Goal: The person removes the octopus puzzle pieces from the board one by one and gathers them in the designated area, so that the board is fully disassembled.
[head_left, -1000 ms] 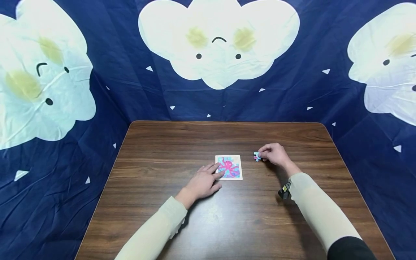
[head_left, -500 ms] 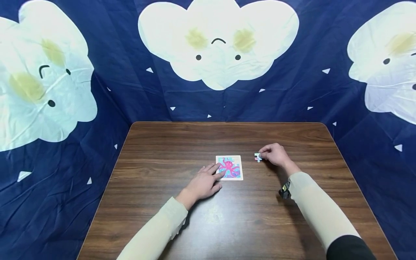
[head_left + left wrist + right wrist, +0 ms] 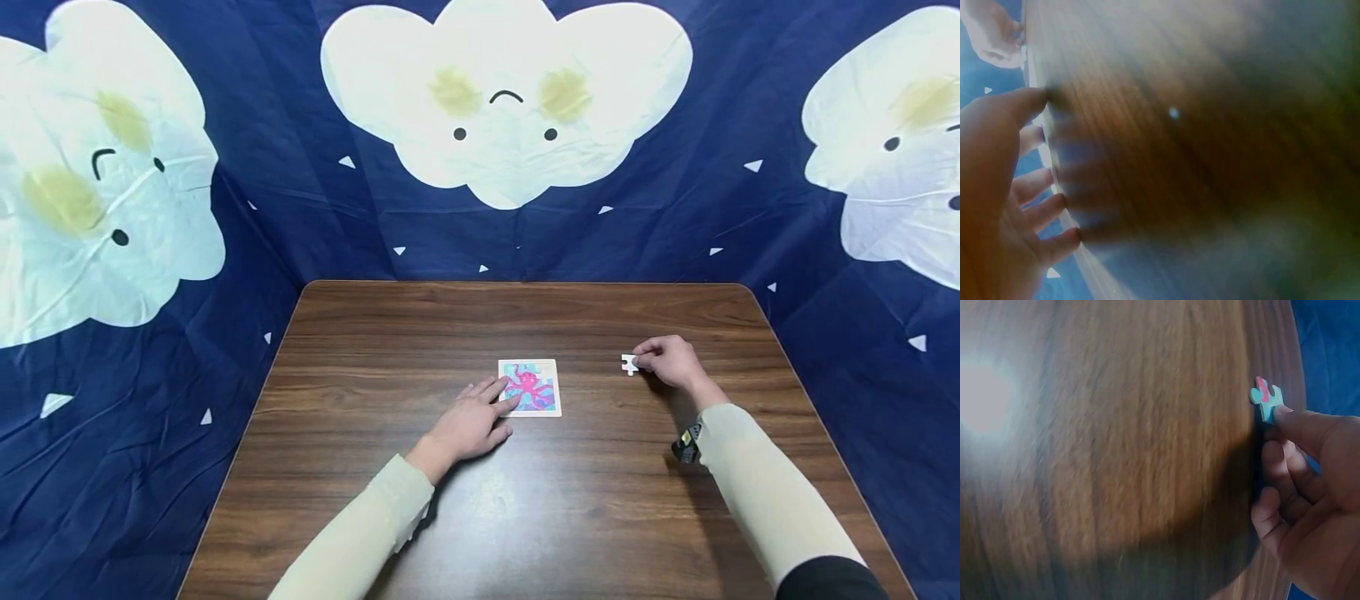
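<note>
A small square jigsaw puzzle [image 3: 534, 400] showing a pink octopus in a pale frame lies on the table. My left hand [image 3: 467, 423] rests beside it with spread fingers, two fingertips over its left edge. In the left wrist view, the left hand [image 3: 1016, 187] has its fingers fairly straight against the tabletop. To the right of the puzzle, my right hand [image 3: 670, 362] pinches a jigsaw piece [image 3: 628, 364] between thumb and finger. The right wrist view shows that piece [image 3: 1267, 399] as light blue with a pink patch, jutting past the thumb of the right hand [image 3: 1310, 481].
The brown wooden table [image 3: 360, 350] reaches to a dark blue curtain [image 3: 465, 233] with white clouds at the back and sides. A small black device [image 3: 686, 445] sits at the right wrist.
My right hand has moved to the right with the jigsaw piece, away from the puzzle. The piece's visible face looks paler now. The left hand has stayed at the puzzle's edge.
</note>
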